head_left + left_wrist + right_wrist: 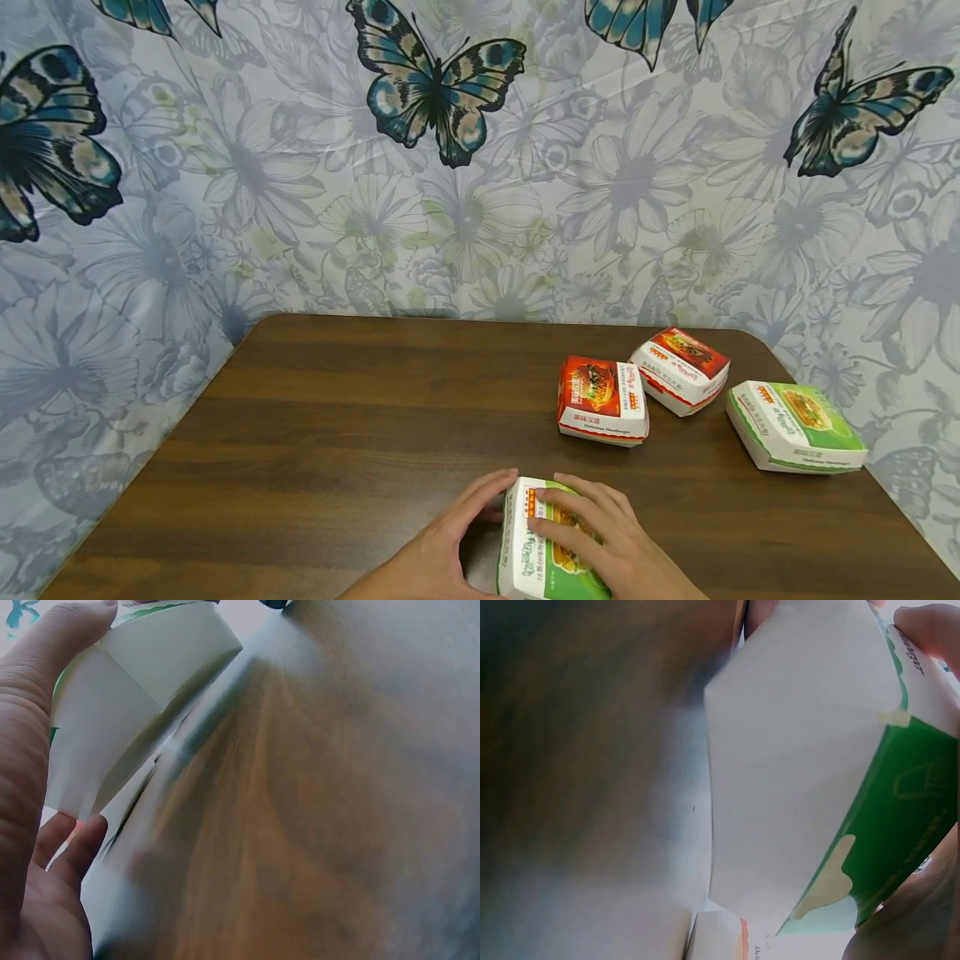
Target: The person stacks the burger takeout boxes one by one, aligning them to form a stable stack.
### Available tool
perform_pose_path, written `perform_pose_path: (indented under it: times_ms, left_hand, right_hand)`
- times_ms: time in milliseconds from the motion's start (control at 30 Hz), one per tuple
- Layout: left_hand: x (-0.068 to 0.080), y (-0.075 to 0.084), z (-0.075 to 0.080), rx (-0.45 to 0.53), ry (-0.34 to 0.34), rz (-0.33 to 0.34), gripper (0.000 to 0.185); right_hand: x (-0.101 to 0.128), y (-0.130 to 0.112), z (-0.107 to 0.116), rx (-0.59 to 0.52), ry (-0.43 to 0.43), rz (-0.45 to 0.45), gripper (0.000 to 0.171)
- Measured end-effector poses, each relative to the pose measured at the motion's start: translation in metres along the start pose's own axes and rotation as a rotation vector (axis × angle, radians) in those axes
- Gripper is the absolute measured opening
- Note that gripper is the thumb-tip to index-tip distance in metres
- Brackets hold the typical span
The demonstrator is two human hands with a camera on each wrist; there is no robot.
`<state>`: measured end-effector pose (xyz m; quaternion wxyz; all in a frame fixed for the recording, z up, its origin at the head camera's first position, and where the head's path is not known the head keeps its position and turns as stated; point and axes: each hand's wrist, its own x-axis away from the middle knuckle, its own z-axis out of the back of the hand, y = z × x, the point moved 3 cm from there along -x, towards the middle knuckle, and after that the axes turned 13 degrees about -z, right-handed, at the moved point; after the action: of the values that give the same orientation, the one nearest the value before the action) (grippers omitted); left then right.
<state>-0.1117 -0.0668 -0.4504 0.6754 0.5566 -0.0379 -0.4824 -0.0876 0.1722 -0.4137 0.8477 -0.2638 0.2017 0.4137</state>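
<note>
L hand point(438, 546): fingers curled on green box point(543, 550) left side, bottom centre.
R hand point(600, 542): fingers over its lid, gripping.
Head-only: 3 more boxes point(602, 400), right.
Wrist-only: box's white underside.

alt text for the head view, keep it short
Two hands, left and right, hold a green burger box at the near edge of a brown table. Two red boxes and another green one sit far right.

Green-and-white burger box point(543, 546); closed; tilted; at table's near edge
</note>
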Motion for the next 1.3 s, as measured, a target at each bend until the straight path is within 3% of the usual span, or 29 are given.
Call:
perform_pose_path:
  times_ms: [100,567,967,1167,1300]
  left_hand:
    - [0.000,0.000,0.000,0.020,0.001,-0.036,0.110]
    - [0.000,0.000,0.001,-0.044,0.025,-0.077,0.109]
    - [0.002,0.000,0.008,-0.096,0.063,-0.137,0.111]
    - [0.002,0.001,0.011,-0.135,0.092,-0.120,0.111]
    - [0.004,0.001,0.013,-0.137,0.108,-0.085,0.111]
  right_hand:
    - [0.000,0.000,0.000,0.001,-0.004,0.000,0.080]
    - [-0.001,0.000,0.001,0.035,-0.037,-0.032,0.082]
    - [0.000,0.003,0.005,0.079,-0.011,-0.057,0.079]
    - [0.000,0.004,0.006,0.070,0.008,-0.112,0.074]
    - [0.000,0.006,0.006,0.061,0.004,-0.157,0.080]
